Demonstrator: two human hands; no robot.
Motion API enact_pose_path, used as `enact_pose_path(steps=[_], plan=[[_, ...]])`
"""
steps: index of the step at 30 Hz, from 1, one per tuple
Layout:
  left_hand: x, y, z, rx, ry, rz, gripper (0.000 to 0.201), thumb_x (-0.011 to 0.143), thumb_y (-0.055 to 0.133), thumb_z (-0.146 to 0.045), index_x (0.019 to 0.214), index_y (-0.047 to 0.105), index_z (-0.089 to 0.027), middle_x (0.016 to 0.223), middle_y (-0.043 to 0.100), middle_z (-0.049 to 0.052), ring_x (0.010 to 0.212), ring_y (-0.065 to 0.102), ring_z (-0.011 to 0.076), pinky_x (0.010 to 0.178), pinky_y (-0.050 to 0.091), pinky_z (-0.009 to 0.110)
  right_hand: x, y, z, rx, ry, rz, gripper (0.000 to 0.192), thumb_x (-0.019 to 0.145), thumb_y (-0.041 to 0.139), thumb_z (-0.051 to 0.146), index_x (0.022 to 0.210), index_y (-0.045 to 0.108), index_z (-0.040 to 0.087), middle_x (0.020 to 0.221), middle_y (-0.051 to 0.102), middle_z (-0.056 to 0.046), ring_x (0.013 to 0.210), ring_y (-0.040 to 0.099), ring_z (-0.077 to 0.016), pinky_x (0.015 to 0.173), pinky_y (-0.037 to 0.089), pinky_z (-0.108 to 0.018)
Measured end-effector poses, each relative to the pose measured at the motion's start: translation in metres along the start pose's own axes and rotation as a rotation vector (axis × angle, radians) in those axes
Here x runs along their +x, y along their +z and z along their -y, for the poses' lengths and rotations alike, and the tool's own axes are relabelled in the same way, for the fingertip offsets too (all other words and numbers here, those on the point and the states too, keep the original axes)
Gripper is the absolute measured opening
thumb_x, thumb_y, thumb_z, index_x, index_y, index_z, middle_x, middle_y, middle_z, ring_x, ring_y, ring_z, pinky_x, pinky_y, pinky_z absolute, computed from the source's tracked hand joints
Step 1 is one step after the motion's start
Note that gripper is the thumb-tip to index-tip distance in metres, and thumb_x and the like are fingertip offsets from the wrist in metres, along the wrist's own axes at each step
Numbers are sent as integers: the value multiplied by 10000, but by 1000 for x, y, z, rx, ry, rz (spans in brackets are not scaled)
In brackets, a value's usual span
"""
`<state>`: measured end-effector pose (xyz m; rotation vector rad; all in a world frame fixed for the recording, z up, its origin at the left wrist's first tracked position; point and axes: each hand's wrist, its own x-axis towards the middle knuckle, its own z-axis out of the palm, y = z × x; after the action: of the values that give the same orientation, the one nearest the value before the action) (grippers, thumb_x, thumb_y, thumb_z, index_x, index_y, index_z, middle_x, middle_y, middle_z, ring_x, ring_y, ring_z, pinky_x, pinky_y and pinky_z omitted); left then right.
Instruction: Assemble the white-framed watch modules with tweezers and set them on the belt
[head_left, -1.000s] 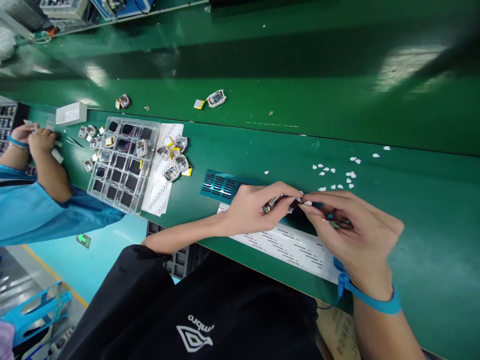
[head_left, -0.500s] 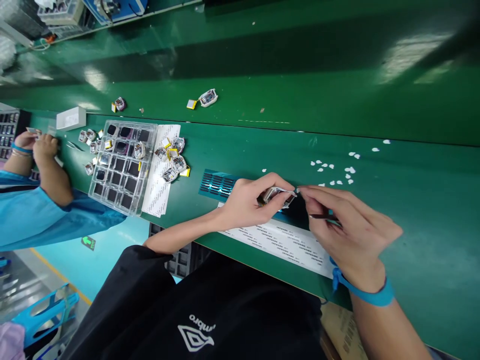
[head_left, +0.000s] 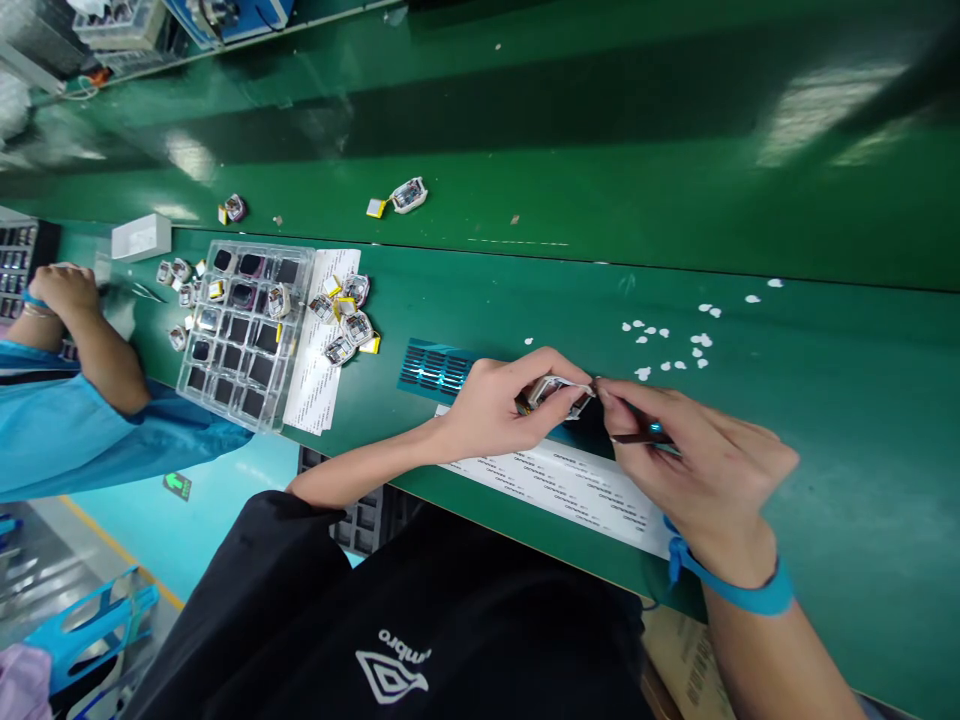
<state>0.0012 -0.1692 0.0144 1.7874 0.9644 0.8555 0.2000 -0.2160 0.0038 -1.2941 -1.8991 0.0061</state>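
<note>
Green bench: glossy work surface, crossed by a long seam; handwork is done close to its front edge, presumably for easy reach.
Left hand: closed in a pinch, with a white-rimmed device gripped between thumb and fingers.
White-rimmed device: held between the two hands, tilted and apparently raised off the bench; its right end is exposed, probably so that it can be reached by the other fingertips.
Right hand: thumb and forefinger nearly closed together at that end; whether anything small is pinched there cannot be told.
Slender dark tool: lodged across the curled fingers of the right hand, seemingly so that the fingertips are free without its being set down.
Printed white strip: laid along the front edge, partly covered by the hands.
Teal sheet: marked with dark bars, set just left of the left hand, likely for convenience.
White tabs: scattered beyond the right hand.
Opened devices: clustered with yellow-edged cells beside a clear tray, whose compartments presumably hold pieces apart.
Co-worker's hands: seen at far left; their contents are hidden.
</note>
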Motion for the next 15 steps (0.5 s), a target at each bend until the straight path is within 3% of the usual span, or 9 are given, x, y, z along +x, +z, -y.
enact_pose_path(steps=[4,8,15], plan=[[-1,1,1,-38,-9,0,132,1021,608,-316,1009,671,-200,616,662,-66,506,626,59,498,451,173,2,-2,-1,-103,67,-39,284,906,756,118,1131,771,290,800,807,44,525,643,-108,488,457,-274],[-1,2,1,-122,-79,25,153,1039,586,-336,1020,651,-199,645,680,-53,576,740,87,453,434,156,4,-3,-2,-122,97,-52,356,910,749,110,1225,760,275,787,797,47,494,593,-82,476,434,-246],[3,0,-5,-159,-148,43,129,1036,554,-301,1052,633,-200,590,698,-67,523,723,97,519,516,186,-1,-3,-3,-20,-21,60,520,911,733,82,1340,710,376,1036,835,42,788,783,-165,630,603,-287]])
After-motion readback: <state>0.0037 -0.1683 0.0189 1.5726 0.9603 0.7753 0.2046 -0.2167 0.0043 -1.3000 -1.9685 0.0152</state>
